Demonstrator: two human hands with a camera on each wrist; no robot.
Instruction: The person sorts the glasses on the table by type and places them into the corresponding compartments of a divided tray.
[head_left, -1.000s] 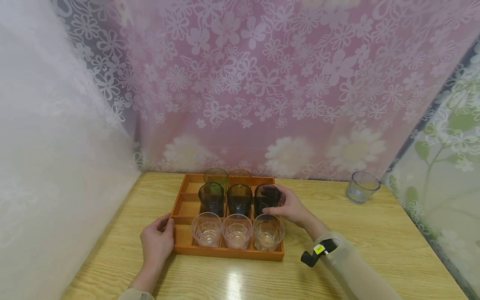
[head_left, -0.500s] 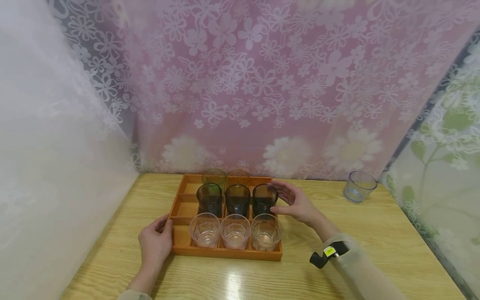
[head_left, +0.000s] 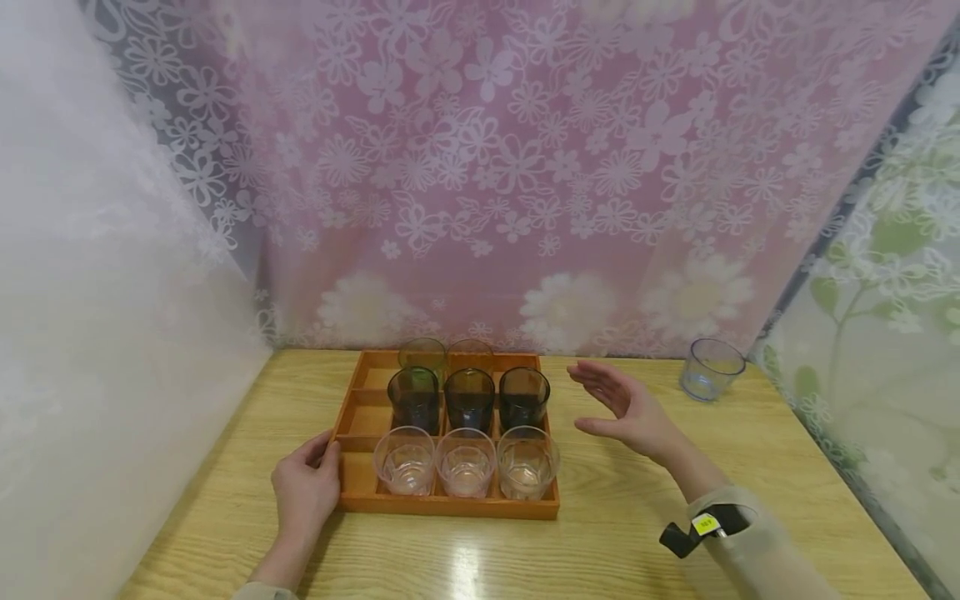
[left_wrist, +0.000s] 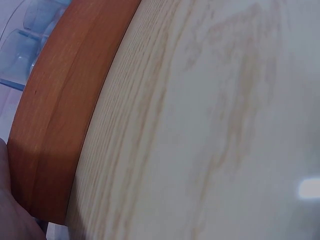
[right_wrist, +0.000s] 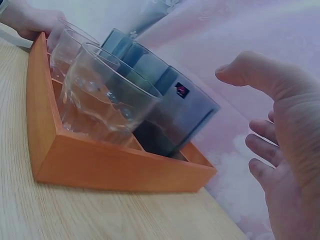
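A wooden divided tray point(head_left: 450, 505) stands on the table with glasses in its compartments. My left hand point(head_left: 305, 487) grips the tray's left side near the front corner. Along the front row are three clear glasses point(head_left: 406, 458). Three dark smoky glasses point(head_left: 525, 398) fill part of the middle row; the rightmost shows a small label in the right wrist view. Behind them, a green glass point(head_left: 422, 353) and an amber glass point(head_left: 471, 354) are partly hidden. To the right of the tray, my right hand point(head_left: 626, 414) is apart from the glasses, fingers spread, holding nothing.
A bluish clear glass point(head_left: 712, 370) stands alone at the table's back right. Floral curtains point(head_left: 480, 208) hang behind the table and at its right, with a pale sheet point(head_left: 135, 333) on the left. Left-hand compartments point(head_left: 371, 414) of the tray show bare wood.
My right hand has let go of the rightmost dark glass and moved right, away from the tray. The left hand keeps its place on the tray.
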